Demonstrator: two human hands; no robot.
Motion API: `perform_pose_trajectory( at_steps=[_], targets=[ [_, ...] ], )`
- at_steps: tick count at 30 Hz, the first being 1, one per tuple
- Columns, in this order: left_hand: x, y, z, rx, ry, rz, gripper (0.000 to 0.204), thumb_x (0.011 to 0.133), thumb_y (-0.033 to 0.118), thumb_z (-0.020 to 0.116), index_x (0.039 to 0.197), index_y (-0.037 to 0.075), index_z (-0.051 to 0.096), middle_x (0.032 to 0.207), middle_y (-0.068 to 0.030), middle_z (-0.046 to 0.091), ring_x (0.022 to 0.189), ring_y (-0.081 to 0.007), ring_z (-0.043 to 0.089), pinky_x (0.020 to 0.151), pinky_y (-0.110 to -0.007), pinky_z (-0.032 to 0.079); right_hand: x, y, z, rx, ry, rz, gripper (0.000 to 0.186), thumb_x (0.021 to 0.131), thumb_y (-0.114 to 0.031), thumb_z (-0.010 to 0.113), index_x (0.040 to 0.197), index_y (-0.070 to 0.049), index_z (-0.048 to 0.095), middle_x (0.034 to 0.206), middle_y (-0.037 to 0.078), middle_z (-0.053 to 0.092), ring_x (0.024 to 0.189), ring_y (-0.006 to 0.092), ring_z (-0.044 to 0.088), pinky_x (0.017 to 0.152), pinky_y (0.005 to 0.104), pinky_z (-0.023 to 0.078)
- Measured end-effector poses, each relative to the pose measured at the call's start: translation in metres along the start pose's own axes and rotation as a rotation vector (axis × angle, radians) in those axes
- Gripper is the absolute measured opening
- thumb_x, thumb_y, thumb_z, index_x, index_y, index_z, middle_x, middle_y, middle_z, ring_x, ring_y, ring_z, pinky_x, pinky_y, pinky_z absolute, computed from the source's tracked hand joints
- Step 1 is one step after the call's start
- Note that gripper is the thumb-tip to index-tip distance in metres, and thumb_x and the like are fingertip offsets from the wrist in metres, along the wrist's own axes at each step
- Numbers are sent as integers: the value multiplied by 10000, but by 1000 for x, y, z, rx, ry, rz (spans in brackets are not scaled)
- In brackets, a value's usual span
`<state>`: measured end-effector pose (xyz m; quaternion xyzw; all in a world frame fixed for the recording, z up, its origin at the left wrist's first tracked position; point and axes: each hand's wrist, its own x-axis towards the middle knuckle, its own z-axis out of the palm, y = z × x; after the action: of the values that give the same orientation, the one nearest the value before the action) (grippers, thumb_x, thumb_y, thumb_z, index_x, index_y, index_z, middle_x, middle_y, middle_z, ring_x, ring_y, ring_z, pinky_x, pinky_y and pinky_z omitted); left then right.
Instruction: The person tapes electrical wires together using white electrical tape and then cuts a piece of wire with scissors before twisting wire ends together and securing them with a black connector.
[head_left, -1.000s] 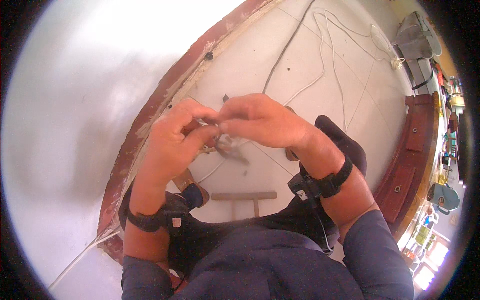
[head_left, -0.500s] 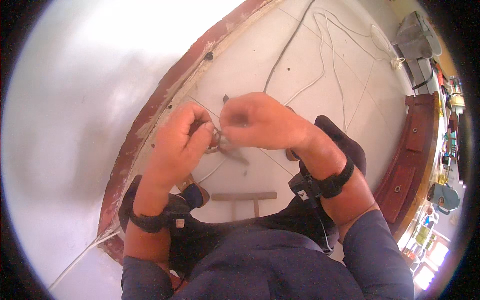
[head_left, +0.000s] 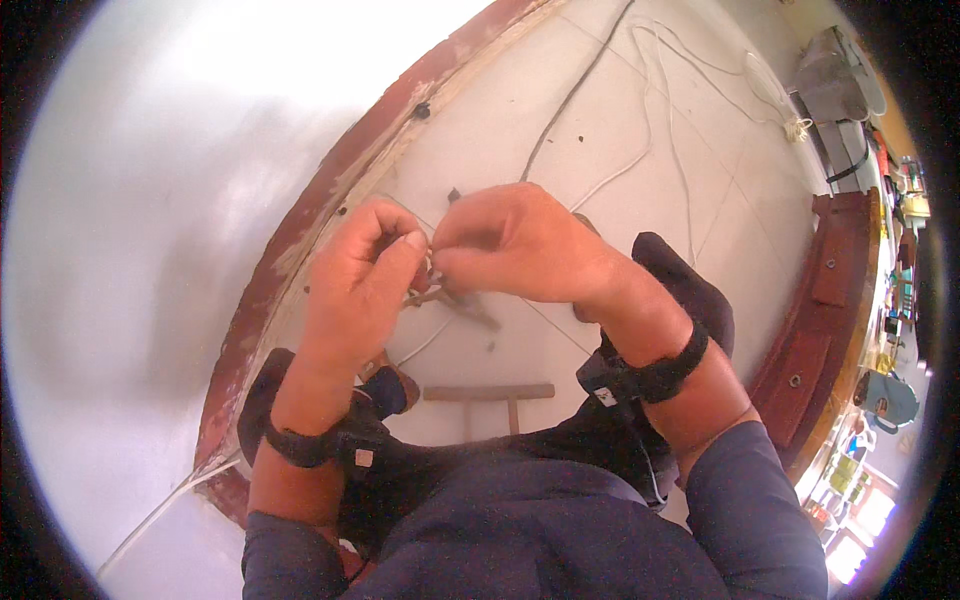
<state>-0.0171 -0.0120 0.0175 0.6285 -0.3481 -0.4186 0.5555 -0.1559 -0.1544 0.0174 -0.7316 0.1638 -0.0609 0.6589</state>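
In the middle of the view my left hand (head_left: 360,285) is closed, thumb tip against the bent fingers. My right hand (head_left: 515,240) is pinched beside it, and the fingertips of both almost meet. A short, thin, wire-like piece (head_left: 425,296) shows under the left fingertips; the fingers hide most of it, and its kind is unclear. Just below and beyond the hands, a blurred grey-brown elongated object (head_left: 472,312) seems to lie on the floor. A dark cable (head_left: 575,95) runs across the tiles toward the right hand and disappears behind it.
White cords (head_left: 655,110) trail over the tiled floor (head_left: 720,190). A white wall with a worn red-brown skirting (head_left: 300,230) rises at left. A wooden bar (head_left: 490,392) lies between my feet. At right stands a red-brown drawer unit (head_left: 820,300) with cluttered things behind.
The hands have drawn slightly closer together, the right one shifting a little left. The loop that showed between the fingertips now sits lower and is more hidden.
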Motion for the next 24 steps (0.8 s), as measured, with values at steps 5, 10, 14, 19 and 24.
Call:
perform_pose_trajectory(
  at_steps=[5,10,14,19,24],
  targets=[
    [-2,-3,9,-218,168,-102,51,962,96,535,937,89,580,774,12,588,603,-64,546,509,-200,406,3,-11,-2,-56,-20,54,122,815,-113,658,799,5,684,726,49,650,733,105,600,675,278,482],
    [-1,-5,9,-268,197,-88,58,971,106,536,943,89,584,746,14,589,571,-65,541,492,-205,398,3,-5,-1,-97,77,-63,169,821,-144,658,788,22,664,643,77,633,584,104,556,542,302,469],
    [-1,-2,4,-106,215,-43,60,972,108,535,941,86,582,735,8,586,572,-78,551,480,-219,391,2,-6,-1,-62,98,-6,167,822,-144,657,788,20,665,649,91,639,592,110,568,552,304,475],
    [4,-3,-12,-44,192,-119,77,979,104,514,942,71,571,760,-20,609,654,-114,605,550,-245,429,-5,-17,-10,-10,113,140,78,844,-65,652,799,-1,651,723,-2,620,697,54,547,620,239,441],
    [-1,0,-4,51,154,136,216,934,-26,516,1126,39,591,1039,-64,655,937,-153,659,778,-267,503,-2,-6,-6,9,83,85,120,849,-107,649,814,6,667,710,25,646,659,74,567,593,262,459]
  ],
)
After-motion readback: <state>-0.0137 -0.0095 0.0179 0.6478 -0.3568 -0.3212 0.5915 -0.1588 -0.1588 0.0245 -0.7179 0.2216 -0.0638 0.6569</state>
